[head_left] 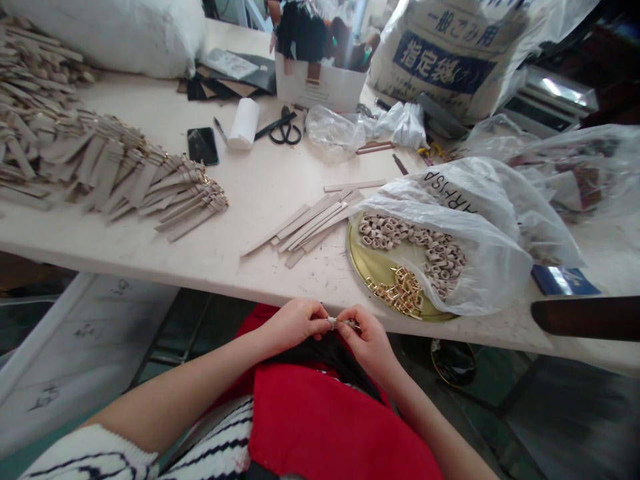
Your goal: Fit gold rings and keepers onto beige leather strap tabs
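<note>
Table point(250, 180): large pile of beige straps point(115, 160) at the left, gold fittings glinting at many ends; judged assembled. Centre: flat beige strips point(315, 223), no fittings seen; judged unworked. Round gold-coloured tray point(356, 260), partly under plastic bag point(480, 227), holds many small beige loops point(445, 263) and a smaller heap of gold buckles point(400, 293); judged unused stock. In hand: one small beige piece point(332, 323), judged partway, just off the table's front edge, above the lap. Left hand point(300, 323) and right hand point(367, 337) pinch it between thumbs and fingers. Long axis roughly left-right; facing end unclear.
</note>
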A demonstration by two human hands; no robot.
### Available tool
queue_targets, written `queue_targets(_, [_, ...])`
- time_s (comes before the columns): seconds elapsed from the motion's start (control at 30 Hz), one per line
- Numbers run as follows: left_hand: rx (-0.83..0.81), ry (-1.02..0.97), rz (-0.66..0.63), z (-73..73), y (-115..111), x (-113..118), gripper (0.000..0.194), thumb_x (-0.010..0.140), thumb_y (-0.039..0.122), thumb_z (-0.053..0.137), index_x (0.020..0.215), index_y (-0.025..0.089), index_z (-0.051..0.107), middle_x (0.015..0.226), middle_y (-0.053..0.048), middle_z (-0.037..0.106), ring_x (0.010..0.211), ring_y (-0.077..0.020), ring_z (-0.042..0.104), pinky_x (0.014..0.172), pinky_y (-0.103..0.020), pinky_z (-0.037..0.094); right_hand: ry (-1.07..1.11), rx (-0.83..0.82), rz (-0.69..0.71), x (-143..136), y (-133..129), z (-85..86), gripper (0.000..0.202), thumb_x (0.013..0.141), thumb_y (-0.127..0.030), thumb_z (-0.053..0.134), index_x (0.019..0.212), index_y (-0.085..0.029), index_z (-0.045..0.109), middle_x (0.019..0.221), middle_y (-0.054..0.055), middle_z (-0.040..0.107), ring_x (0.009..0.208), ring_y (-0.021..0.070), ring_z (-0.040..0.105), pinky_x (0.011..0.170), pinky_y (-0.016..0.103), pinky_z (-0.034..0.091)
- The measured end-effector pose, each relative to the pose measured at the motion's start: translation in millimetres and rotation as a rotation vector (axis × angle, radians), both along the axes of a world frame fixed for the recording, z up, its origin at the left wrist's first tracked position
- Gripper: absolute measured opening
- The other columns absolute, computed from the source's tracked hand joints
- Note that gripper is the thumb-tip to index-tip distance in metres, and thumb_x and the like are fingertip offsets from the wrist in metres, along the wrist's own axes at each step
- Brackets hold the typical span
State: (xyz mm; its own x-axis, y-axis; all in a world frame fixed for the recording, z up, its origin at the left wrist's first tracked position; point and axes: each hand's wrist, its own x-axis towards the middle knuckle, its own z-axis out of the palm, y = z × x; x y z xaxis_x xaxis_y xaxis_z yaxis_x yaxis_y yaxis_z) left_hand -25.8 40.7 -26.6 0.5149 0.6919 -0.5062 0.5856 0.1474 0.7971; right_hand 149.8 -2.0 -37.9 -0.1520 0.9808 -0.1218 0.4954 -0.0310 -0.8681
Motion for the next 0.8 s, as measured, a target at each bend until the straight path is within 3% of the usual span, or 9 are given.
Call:
queue_targets(0.37, [0.103, 0.07, -0.11, 3.7, 1, 3, 0.034, 0.082, 0.039, 0.04, 0.071, 0.014, 0.06, 0.058, -0.002, 0.064, 0.056, -0.0127, 0.058, 0.052, -0.019, 0.035, 0.002, 0.053, -0.13, -12, 0, -9.3, 0.007, 0.079, -0.025, 0.05, 0.077, -0.02, 0.053, 0.071, 0.001, 0.055, 0.066, 0.0158, 0.049, 0.062, 0.028, 0.038])
queue_targets(0.5, [0.145, 0.095, -0.134, 4.7, 0, 8, 0.032, 0.083, 0.037, 0.039, 0.071, 0.015, 0.059, 0.058, -0.002, 0.063, 0.053, -0.0126, 0.056, 0.05, -0.02, 0.033, 0.042, -0.042, -0.065, -5, 0, -8.0, 0.01, 0.08, -0.029, 0.05, 0.076, -0.02, 0.052, 0.067, 0.0, 0.054, 0.064, 0.0151, 0.049, 0.059, 0.026, 0.038])
queue_targets(0.6, [0.214, 0.132, -0.178, 7.6, 4, 4, 0.035, 0.083, 0.04, 0.041, 0.067, 0.016, 0.06, 0.06, -0.003, 0.062, 0.053, -0.0138, 0.054, 0.05, -0.021, 0.031, 0.09, -0.094, 0.0, 3, 2, -6.6, 0.012, 0.08, -0.03, 0.05, 0.086, -0.02, 0.052, 0.072, 0.0, 0.055, 0.065, 0.0148, 0.05, 0.06, 0.026, 0.04])
queue_targets(0.7, [0.294, 0.147, -0.217, 11.4, 9, -2, 0.035, 0.083, 0.04, 0.04, 0.068, 0.017, 0.061, 0.063, -0.004, 0.062, 0.055, -0.0148, 0.052, 0.052, -0.023, 0.029, 0.095, -0.099, 0.019, 8, 5, -4.4, 0.016, 0.082, -0.03, 0.048, 0.094, -0.019, 0.052, 0.08, 0.002, 0.057, 0.071, 0.0162, 0.052, 0.064, 0.028, 0.041])
queue_targets(0.8, [0.314, 0.16, -0.239, 12.0, 10, -4, 0.036, 0.084, 0.04, 0.038, 0.067, 0.017, 0.06, 0.061, -0.004, 0.061, 0.053, -0.0143, 0.05, 0.05, -0.023, 0.027, 0.058, -0.06, 0.026, 8, 6, -1.5, 0.012, 0.083, -0.029, 0.048, 0.086, -0.019, 0.054, 0.077, 0.003, 0.057, 0.071, 0.0171, 0.052, 0.065, 0.029, 0.041])
